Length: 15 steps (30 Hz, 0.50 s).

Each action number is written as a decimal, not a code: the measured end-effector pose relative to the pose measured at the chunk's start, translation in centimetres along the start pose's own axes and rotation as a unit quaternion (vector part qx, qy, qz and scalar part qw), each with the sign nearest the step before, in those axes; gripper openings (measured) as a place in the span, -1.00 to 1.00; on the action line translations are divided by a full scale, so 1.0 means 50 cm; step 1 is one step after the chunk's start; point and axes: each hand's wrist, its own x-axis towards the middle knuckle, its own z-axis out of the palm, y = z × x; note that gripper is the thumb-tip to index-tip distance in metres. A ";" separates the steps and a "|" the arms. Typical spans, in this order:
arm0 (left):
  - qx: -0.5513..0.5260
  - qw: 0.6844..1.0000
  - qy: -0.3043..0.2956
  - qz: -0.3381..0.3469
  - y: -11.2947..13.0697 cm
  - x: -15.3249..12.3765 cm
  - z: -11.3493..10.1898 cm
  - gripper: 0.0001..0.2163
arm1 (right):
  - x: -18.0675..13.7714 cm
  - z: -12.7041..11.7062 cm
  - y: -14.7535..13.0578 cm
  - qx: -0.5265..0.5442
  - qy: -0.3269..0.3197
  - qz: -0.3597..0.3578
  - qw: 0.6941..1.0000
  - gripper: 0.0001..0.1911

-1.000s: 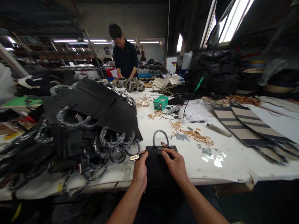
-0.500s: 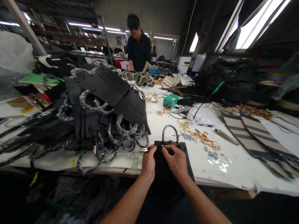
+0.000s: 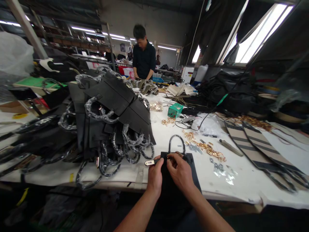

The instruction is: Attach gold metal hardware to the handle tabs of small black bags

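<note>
A black bag panel (image 3: 196, 175) lies at the table's front edge, its arched handle (image 3: 177, 136) pointing away from me. My left hand (image 3: 154, 177) pinches a short black strap between thumb and fingers. At the strap's free end, a gold slotted plate (image 3: 151, 162) sticks out to the left. My right hand (image 3: 180, 170) is closed, with thumb and fingertips together at the panel's upper part, just below the handle. A small shiny spot shows at those fingertips, too small to name. Both hands are almost touching.
Black bag panels (image 3: 112, 96) with plastic-wrapped handles are heaped at left. To the right are gold fittings (image 3: 209, 147), silver plates (image 3: 224, 170), a grey-handled tool (image 3: 231, 147) and striped panels (image 3: 259, 143). A green box (image 3: 175, 110) stands behind; another person (image 3: 144, 59) works beyond.
The view has tilted slightly upward, so the table sits a little lower in it. The gold plate on the strap has turned slightly. Both hands keep nearly the same places at the panel.
</note>
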 end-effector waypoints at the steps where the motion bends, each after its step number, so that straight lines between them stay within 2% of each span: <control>1: 0.005 1.000 0.000 0.003 0.000 0.000 0.000 -0.71 | 0.004 -0.004 -0.002 -0.018 -0.010 -0.017 1.000 -0.80; 5: 0.048 0.999 -0.009 0.023 0.003 -0.009 -0.003 -0.70 | 0.018 -0.022 -0.015 -0.095 -0.060 -0.064 0.992 -0.86; 8: 0.063 0.997 -0.040 0.030 0.004 -0.021 -0.005 -0.65 | 0.026 -0.027 -0.013 -0.122 -0.112 -0.069 0.984 -0.86; 11: 0.071 0.996 -0.039 0.034 -0.002 -0.025 -0.007 -0.56 | 0.040 -0.021 0.008 -0.096 -0.157 -0.055 0.981 -0.82; 15: 0.127 0.991 -0.005 0.030 -0.022 -0.018 -0.007 -0.54 | 0.059 -0.014 0.040 0.013 -0.195 -0.059 0.979 -0.83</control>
